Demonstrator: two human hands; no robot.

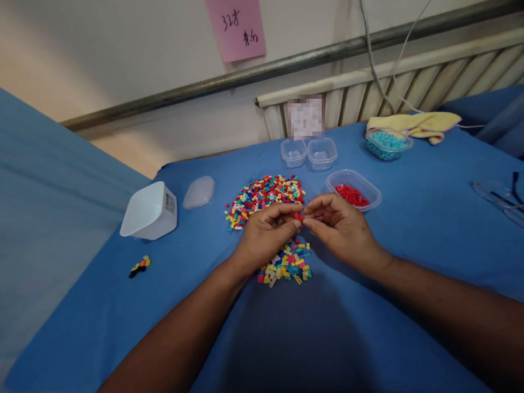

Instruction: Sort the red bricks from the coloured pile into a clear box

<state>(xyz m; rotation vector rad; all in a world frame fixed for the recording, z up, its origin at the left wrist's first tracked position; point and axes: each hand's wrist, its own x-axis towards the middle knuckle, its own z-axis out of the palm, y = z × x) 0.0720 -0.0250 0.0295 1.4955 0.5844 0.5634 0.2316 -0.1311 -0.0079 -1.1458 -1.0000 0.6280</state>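
Observation:
My left hand (pixel 268 232) and my right hand (pixel 341 229) meet in the middle, above the table. Small red toy bricks (pixel 299 216) are pinched between the fingertips of both; how many there are I cannot make out. Just behind the hands spreads a large pile of mixed coloured bricks (pixel 266 191). A smaller heap of bricks (pixel 289 265), many of them yellow, lies in front, partly hidden by my left hand. Right of the big pile, close behind my right hand, a clear plastic tub (pixel 372 194) holds red bricks (pixel 351 195).
Two clear tubs (pixel 322 154) stand at the back, and another tub of turquoise bricks (pixel 387 143) sits near a yellow cloth (pixel 426 124). Glasses (pixel 501 196) lie far right. Leftward are a white box (pixel 149 210), a clear lid (pixel 199 192) and several loose bricks (pixel 140 266).

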